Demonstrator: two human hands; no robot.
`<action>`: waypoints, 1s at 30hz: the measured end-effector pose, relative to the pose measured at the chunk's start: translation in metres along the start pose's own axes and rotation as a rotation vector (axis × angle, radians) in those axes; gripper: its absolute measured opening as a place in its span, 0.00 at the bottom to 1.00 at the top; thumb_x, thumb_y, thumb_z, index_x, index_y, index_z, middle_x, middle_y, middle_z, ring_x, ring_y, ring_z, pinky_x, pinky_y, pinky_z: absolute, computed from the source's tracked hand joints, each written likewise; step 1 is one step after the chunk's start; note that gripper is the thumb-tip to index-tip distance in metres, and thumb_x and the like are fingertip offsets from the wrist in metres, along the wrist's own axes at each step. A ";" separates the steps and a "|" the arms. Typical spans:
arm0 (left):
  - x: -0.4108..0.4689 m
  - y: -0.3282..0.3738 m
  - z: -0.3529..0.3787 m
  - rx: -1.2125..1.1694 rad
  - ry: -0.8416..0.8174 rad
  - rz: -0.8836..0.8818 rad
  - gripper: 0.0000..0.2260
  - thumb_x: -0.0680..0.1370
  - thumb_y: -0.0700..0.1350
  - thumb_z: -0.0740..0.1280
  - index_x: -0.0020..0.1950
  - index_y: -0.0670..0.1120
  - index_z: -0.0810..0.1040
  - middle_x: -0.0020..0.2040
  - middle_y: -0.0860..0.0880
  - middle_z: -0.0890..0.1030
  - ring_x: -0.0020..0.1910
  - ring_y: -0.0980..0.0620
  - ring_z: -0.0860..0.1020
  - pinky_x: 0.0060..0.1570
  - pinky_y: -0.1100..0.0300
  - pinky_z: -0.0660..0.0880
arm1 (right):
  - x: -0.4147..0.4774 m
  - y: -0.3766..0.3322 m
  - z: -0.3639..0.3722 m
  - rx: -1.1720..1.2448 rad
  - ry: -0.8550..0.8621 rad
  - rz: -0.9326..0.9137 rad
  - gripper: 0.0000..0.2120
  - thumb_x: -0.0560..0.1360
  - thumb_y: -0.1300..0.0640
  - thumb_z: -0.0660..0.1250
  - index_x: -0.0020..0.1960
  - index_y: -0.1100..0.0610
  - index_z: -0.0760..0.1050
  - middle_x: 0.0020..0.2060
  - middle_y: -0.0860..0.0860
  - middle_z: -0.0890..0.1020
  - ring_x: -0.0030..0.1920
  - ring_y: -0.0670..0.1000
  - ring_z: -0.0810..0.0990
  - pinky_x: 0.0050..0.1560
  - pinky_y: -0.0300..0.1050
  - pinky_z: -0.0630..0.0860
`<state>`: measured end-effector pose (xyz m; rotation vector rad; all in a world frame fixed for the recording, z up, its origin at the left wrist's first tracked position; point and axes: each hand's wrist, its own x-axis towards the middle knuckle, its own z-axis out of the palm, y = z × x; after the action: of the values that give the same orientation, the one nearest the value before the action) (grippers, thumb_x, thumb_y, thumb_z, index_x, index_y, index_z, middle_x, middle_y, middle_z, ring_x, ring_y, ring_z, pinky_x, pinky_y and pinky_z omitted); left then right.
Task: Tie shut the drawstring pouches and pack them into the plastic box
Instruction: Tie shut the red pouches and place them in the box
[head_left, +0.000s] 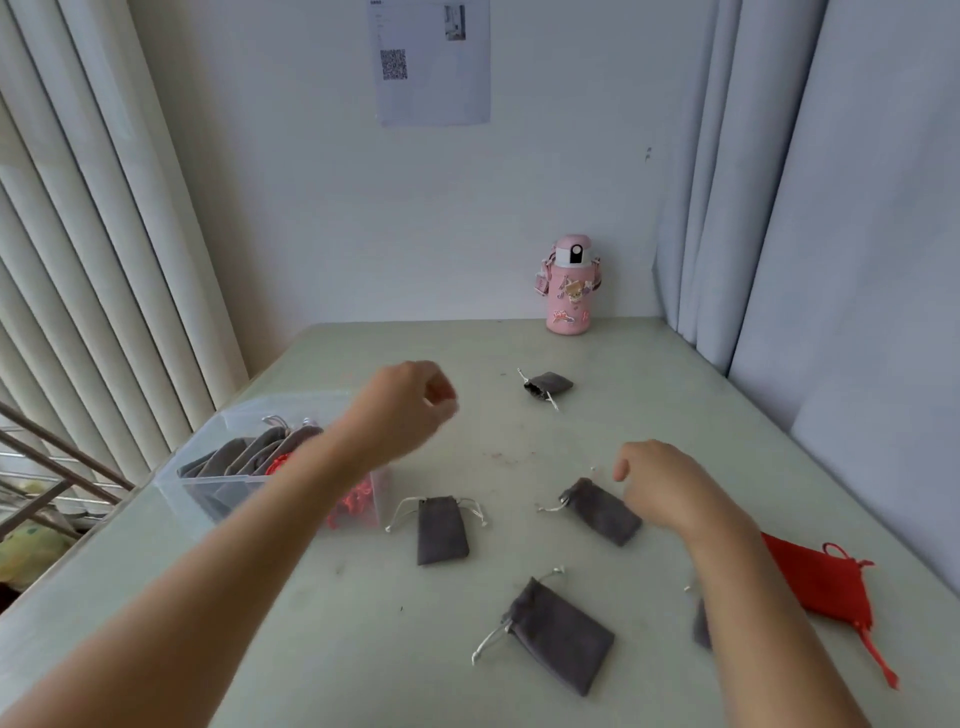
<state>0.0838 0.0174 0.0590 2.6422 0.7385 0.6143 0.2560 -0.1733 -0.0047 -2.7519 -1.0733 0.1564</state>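
A clear plastic box (208, 470) at the table's left holds several grey pouches and some red ones. My left hand (410, 410) hovers just right of the box above the table, blurred, fingers loosely curled and holding nothing. My right hand (660, 480) hangs with relaxed fingers just above a grey pouch (602, 512). More grey pouches lie loose: one near the box (441, 530), one near the front (563, 636), one far off (548, 385). Another (702, 626) is mostly hidden under my right forearm. A red pouch (826, 582) lies at the right.
A pink sticker-covered water bottle (569, 286) stands at the back of the pale green table (363, 623) against the wall. Curtains hang along the left and right sides. A paper sheet with a QR code is stuck on the wall.
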 end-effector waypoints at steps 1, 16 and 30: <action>-0.007 0.012 0.011 -0.072 -0.037 0.055 0.05 0.76 0.44 0.68 0.51 0.47 0.79 0.45 0.53 0.79 0.44 0.54 0.76 0.45 0.63 0.71 | 0.002 0.010 -0.002 0.001 -0.046 0.063 0.15 0.76 0.64 0.57 0.60 0.58 0.75 0.59 0.56 0.76 0.61 0.56 0.75 0.58 0.42 0.72; -0.051 0.112 0.153 -0.294 -0.388 0.195 0.20 0.70 0.60 0.72 0.53 0.48 0.79 0.42 0.52 0.78 0.42 0.55 0.76 0.44 0.60 0.74 | 0.012 0.107 -0.020 0.044 -0.372 0.485 0.16 0.74 0.61 0.71 0.61 0.56 0.79 0.60 0.54 0.79 0.60 0.55 0.77 0.61 0.48 0.73; -0.048 0.109 0.145 -0.153 -0.494 0.058 0.08 0.72 0.45 0.68 0.42 0.39 0.80 0.36 0.44 0.79 0.38 0.47 0.75 0.31 0.61 0.67 | 0.018 0.065 -0.011 0.443 0.226 0.295 0.04 0.76 0.64 0.62 0.46 0.56 0.72 0.43 0.57 0.82 0.44 0.56 0.82 0.42 0.45 0.76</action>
<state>0.1619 -0.1258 -0.0344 2.5221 0.4473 0.0162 0.3138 -0.2096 -0.0081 -2.4312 -0.4982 0.1038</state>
